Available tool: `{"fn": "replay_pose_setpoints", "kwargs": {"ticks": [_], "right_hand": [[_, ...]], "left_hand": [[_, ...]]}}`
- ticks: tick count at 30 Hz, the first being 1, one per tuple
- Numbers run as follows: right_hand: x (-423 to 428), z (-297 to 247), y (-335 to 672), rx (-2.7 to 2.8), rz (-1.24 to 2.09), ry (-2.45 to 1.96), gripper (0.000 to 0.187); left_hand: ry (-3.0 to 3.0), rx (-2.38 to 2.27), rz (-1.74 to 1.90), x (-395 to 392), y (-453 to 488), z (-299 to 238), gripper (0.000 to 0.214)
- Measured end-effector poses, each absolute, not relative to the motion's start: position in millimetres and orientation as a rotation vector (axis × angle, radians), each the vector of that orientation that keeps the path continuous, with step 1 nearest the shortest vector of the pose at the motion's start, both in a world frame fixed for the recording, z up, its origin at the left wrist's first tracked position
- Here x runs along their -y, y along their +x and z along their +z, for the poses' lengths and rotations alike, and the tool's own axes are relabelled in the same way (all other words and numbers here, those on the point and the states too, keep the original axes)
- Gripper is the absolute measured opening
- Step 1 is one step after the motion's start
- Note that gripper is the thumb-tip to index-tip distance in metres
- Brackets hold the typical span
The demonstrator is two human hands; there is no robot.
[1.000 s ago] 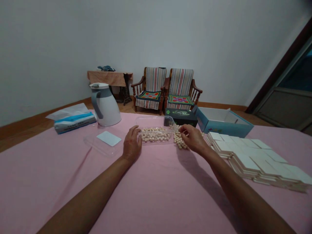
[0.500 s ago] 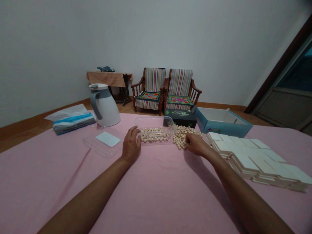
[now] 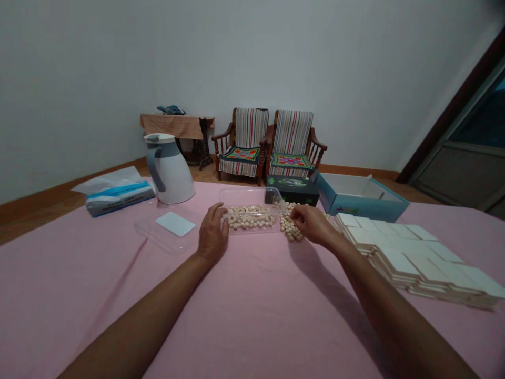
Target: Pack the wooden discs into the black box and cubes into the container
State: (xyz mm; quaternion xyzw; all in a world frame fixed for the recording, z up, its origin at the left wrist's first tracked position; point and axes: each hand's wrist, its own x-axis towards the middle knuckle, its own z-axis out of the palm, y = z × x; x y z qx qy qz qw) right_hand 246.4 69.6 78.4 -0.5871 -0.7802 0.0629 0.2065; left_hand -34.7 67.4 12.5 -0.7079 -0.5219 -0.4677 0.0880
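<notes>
A clear plastic container (image 3: pixel 252 230) with a raised clear lid holds a layer of small round beige pieces (image 3: pixel 250 218). My left hand (image 3: pixel 212 234) grips its left end, thumb at the near corner and fingers bent along the side. Right of the container lies a loose pile of the same beige pieces (image 3: pixel 290 229). Just above that pile is my right hand (image 3: pixel 310 223), its fingers pinched together. Whatever sits between those fingertips is too small or hidden to make out.
A clear tray (image 3: pixel 165 243) with a white card (image 3: pixel 175 223) lies left, near a tissue pack (image 3: pixel 118 199) and a white-grey jug (image 3: pixel 173 176). Behind the pile stand a black box (image 3: pixel 292 190) and an open blue box (image 3: pixel 363 205). Stacked pale tiles (image 3: pixel 410 252) lie right.
My right hand has moved left and slightly up from the pile, toward the container, fingers still pinched. My left hand has stayed on the container's left end.
</notes>
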Motion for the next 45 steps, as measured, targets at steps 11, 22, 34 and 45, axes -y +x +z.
{"fn": "replay_pose_setpoints", "kwargs": {"ticks": [11,22,34,45], "right_hand": [[-66.5,26.8,254.6,2.305,0.147,-1.858,0.016],[-61.7,27.8,255.1,2.306,0.167,-1.884,0.012],[-71.9,109.5,230.4,1.918,0.265,-1.31,0.015],[-74.2,50.1,279.7,2.133,0.096,-1.956,0.019]], "left_hand": [[-2.108,1.546,-1.403,-66.6,-33.2,13.7,0.021],[-2.112,1.556,-1.393,-67.7,-34.3,12.6,0.022],[-2.11,1.564,-1.4,-67.9,-33.9,12.0,0.022],[-2.116,1.565,-1.399,-67.2,-32.8,12.5,0.022]]}}
